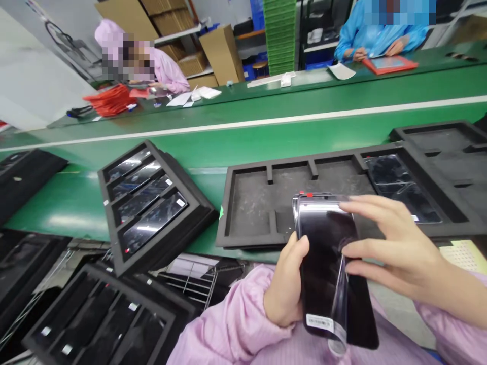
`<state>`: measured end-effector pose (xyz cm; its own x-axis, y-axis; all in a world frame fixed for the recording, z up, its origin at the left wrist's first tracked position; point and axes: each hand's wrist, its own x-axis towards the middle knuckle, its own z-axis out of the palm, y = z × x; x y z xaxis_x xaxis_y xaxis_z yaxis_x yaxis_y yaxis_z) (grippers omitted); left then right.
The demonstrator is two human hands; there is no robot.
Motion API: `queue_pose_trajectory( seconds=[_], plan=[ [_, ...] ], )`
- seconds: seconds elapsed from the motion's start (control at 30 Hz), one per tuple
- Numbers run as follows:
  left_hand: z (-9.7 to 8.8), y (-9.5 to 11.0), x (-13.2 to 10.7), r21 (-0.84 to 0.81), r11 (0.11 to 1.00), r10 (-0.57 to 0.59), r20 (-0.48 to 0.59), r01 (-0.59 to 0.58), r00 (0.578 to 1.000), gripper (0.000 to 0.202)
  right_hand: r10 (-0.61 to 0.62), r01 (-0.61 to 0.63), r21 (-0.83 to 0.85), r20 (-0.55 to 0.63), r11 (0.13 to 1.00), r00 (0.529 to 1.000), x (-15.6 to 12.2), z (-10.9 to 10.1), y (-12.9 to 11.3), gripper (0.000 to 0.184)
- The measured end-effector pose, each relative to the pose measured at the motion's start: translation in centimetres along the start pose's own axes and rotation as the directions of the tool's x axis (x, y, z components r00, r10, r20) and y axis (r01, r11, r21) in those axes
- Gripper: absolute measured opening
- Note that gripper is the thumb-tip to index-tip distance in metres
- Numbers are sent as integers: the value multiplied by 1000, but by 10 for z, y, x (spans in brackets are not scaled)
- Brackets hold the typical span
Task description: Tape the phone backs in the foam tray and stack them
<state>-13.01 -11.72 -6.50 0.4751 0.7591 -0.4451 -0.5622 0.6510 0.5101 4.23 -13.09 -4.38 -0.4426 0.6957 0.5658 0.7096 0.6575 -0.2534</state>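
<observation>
My left hand is closed around the left edge of a dark phone screen, thumb along its side. It seems to be a stack of at least two, as a second edge and red tabs show at the top. A clear protective film with a white barcode label lies over the glass, creased and lifted along its right side. My right hand is over the screen, thumb and a finger pinched at the top of the crease, another finger stretched near the upper right corner.
Behind my hands lies a black foam tray with one slot group holding dark screens. Stacked trays of screens stand left, another tray below. Across the green bench sit two people, near red sleeves and papers.
</observation>
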Motion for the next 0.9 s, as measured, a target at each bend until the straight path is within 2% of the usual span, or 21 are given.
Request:
queue_pose_trajectory(
  seconds=[0.1,0.23,0.3,0.33,0.4,0.43,0.5,0.57,0.67,0.73,0.77,0.83,0.9],
  plan=[
    [-4,-6,3,5,1000,31,3,-31,1000,23,203,-203,12,-102,979,974,4,16,-1,25],
    [-7,-8,3,-3,1000,26,25,-26,999,23,423,-415,81,-179,906,888,5,28,-5,31],
    [-7,-6,2,-9,999,37,4,-37,999,24,548,-502,247,-182,829,816,2,28,-1,28],
    [-7,-5,2,-4,999,54,-14,-54,998,25,630,-545,371,-161,752,760,0,27,1,28],
    [-9,-3,1,19,995,95,-51,-94,994,29,758,-634,545,-5,549,653,-2,25,3,27],
    [-10,-2,1,32,993,118,-61,-116,991,32,780,-686,559,109,465,617,-2,23,3,26],
    [-11,-2,1,47,989,146,-71,-143,987,40,767,-789,484,313,379,560,-1,23,-2,28],
    [-13,-2,1,46,988,154,-80,-150,985,46,739,-827,462,424,320,523,1,24,-9,34],
    [-14,-3,2,30,992,129,-111,-126,985,50,732,-825,551,508,129,454,3,26,-15,39],
    [-17,-4,3,-9,997,76,-139,-78,987,49,789,-801,596,462,61,404,4,21,-10,44],
    [-19,-4,4,-37,998,44,-159,-50,986,45,847,-794,602,377,83,375,6,17,-4,45],
    [-25,-3,5,-82,997,-26,-202,9,979,33,941,-811,548,120,202,316,11,6,15,44],
    [-31,-1,5,-79,995,-73,-259,54,963,24,953,-853,427,-106,301,283,18,-4,39,39]
  ],
)
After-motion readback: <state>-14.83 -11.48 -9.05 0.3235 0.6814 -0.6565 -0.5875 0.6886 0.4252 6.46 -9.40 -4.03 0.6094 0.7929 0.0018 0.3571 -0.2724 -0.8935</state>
